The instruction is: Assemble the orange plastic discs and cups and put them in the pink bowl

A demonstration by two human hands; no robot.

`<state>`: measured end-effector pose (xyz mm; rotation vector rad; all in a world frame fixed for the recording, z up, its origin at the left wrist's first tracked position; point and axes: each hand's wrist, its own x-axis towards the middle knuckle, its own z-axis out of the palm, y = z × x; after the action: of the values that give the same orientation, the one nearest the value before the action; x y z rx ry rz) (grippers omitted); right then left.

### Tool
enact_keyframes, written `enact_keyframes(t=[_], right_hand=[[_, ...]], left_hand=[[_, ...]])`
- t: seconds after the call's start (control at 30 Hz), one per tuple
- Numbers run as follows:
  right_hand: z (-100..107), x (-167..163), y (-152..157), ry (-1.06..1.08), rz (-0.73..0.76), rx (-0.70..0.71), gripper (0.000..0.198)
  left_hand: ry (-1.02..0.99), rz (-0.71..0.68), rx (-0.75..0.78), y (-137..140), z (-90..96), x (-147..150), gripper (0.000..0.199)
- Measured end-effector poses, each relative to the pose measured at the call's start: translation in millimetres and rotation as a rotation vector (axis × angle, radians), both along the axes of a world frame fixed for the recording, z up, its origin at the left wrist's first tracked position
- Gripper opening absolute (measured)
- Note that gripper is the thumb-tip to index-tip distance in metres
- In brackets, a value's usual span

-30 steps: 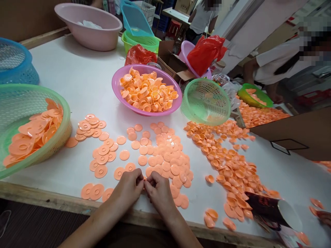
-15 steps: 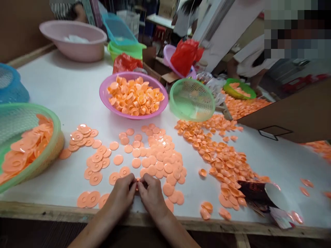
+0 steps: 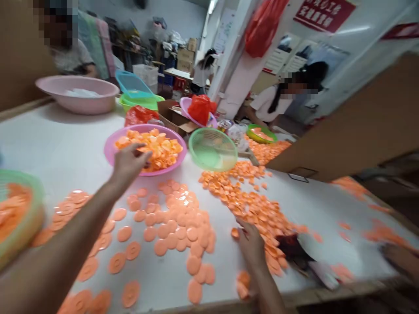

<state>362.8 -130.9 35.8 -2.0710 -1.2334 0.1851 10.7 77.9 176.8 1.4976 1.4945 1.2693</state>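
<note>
My left hand (image 3: 131, 162) hovers over the pink bowl (image 3: 109, 150), its fingers apart beside the heap of orange cup-shaped plastic pieces (image 3: 162, 146). I see nothing held between those fingers. On the right, my right hand (image 3: 251, 240) reaches low to the table with index finger and thumb parted. Just left of its fingertips lies a single orange cup piece (image 3: 235, 233); whether they touch it I cannot tell. Many loose cup pieces (image 3: 258, 209) spread beyond that hand. Flat orange discs (image 3: 176, 222) cover the table between my arms, some with a raised ring.
A green mesh basket (image 3: 36, 192) of orange discs stands at left. Another green basket (image 3: 212, 163) sits right of the pink bowl. A cardboard panel (image 3: 347, 131) rises at right. Someone's hand (image 3: 397, 257) is at the lower right edge; a co-worker (image 3: 268, 102) sits across.
My hands were together at the front of the table, pinching a small orange piece. They have parted: the left to the pink bowl, the right toward the loose cups. The view has tilted up.
</note>
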Motion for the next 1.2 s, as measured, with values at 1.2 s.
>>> enact_keyframes(t=[1.2], right_hand=[[-5,-273,52,0.205,0.609,-0.258,0.021]], left_hand=[[0.362,-0.347,-0.472,-146,-127.8,-75,0.016]])
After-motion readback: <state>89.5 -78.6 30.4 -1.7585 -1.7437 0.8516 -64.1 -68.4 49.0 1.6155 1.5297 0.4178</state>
